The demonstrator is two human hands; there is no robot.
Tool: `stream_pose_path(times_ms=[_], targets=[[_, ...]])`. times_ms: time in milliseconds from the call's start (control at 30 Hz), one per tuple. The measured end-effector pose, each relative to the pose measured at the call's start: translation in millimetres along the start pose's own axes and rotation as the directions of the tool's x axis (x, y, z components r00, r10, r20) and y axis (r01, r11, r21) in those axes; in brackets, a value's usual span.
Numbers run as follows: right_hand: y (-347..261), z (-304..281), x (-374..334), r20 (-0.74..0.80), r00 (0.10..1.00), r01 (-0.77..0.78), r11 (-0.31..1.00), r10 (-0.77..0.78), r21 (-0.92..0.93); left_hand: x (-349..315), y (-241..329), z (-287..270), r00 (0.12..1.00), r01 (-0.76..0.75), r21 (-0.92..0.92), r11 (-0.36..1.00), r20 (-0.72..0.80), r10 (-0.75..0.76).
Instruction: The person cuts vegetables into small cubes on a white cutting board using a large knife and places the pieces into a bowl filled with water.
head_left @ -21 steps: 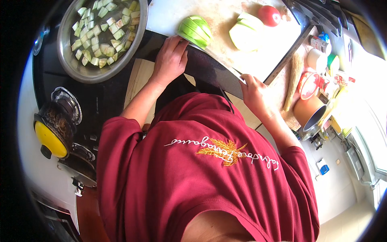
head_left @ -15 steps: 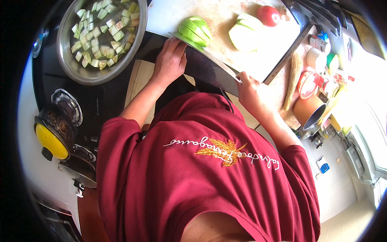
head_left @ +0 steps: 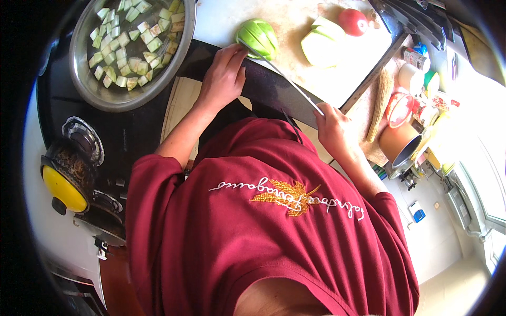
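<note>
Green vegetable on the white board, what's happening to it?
A person's right hand holds a knife with its blade against or close beside the green vegetable, which shows cut lines. The left hand is at its near side; whether the fingers touch it is hard to tell. A paler cut piece and a tomato also lie on the board.

Along the front edge of the bench (head_left: 263, 87), the knife (head_left: 293, 85) bars the way between the left hand (head_left: 223, 75) and right hand (head_left: 337, 130). Behind it, the board (head_left: 287, 23) offers a gap between the green vegetable (head_left: 258, 36) and pale chunk (head_left: 320, 46). The bowl (head_left: 80, 68) blocks its left.
</note>
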State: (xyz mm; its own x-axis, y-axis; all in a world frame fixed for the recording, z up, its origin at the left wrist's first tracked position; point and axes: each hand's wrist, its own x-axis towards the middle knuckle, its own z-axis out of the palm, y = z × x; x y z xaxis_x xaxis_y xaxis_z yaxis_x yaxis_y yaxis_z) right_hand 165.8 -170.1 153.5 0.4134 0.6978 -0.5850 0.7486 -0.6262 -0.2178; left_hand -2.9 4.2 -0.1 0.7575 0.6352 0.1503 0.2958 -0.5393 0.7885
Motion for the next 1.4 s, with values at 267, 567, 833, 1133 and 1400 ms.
stream_pose_path(times_ms=[267, 567, 833, 1133, 1400], targets=[[12, 6, -10, -0.072, 0.996, -0.042, 0.993, 0.050, 0.112, -9, -5, 0, 1.000, -0.025, -0.110, 0.994, -0.013, 0.024], [15, 21, -3, -0.004, 1.000, 0.022, 1.000, -0.022, 0.008, -4, 0, 0, 0.997, -0.059, 0.029, 0.998, -0.041, 0.060], [16, 24, 2, -0.031, 0.999, -0.025, 0.999, 0.025, 0.025, -3, -3, 2, 0.998, -0.055, 0.022, 0.998, -0.011, 0.056], [7, 26, 9, 0.007, 1.000, 0.017, 1.000, -0.017, 0.002, -3, -6, 2, 0.997, -0.069, 0.047, 0.996, -0.012, 0.070], [15, 67, 49, -0.081, 0.982, 0.164, 0.982, -0.171, -0.088, -3, -10, 4, 0.997, -0.078, 0.055, 0.995, 0.015, 0.077]])
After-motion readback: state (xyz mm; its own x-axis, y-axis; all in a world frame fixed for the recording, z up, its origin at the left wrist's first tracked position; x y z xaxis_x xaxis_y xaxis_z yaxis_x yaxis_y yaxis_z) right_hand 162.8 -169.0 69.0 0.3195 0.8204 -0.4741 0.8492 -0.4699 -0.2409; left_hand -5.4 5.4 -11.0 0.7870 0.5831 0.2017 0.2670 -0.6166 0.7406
